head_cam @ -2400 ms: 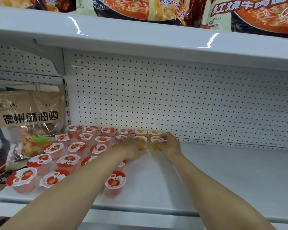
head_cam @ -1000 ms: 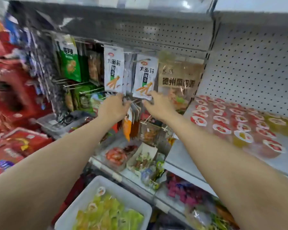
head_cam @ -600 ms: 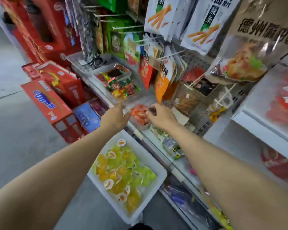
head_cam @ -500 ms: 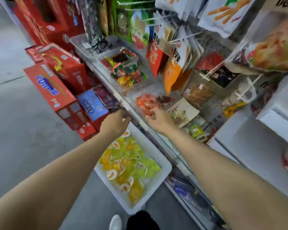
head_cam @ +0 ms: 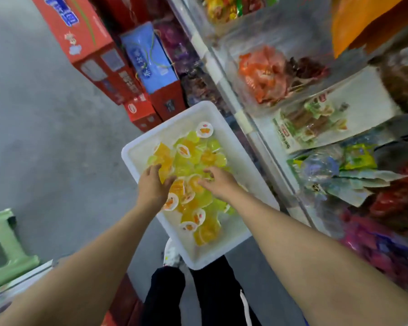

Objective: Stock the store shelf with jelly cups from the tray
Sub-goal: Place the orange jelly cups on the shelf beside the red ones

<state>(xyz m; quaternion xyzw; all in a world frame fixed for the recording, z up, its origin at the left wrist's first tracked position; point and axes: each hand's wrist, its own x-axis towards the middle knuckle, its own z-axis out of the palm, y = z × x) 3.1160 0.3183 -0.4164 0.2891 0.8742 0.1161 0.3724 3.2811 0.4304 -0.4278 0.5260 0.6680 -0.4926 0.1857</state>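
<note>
A shop, seen from an aisle. Grey concrete floor (head_cam: 38, 142) underfoot. To the right, tiered display shelves (head_cam: 257, 128) crowded with bagged snacks (head_cam: 264, 74) in clear and coloured wrappers, price-strip edging along the fronts. Against the base, red gift boxes (head_cam: 90, 48) and a blue carton (head_cam: 149, 60) stood on the floor as bulk stock. Beside the shelving, a white plastic tray (head_cam: 222, 252) heaped with yellow and orange jelly cups (head_cam: 191, 161), the sort of loose goods brought out for restocking. At the left edge, a green plastic stool (head_cam: 5, 245).
</note>
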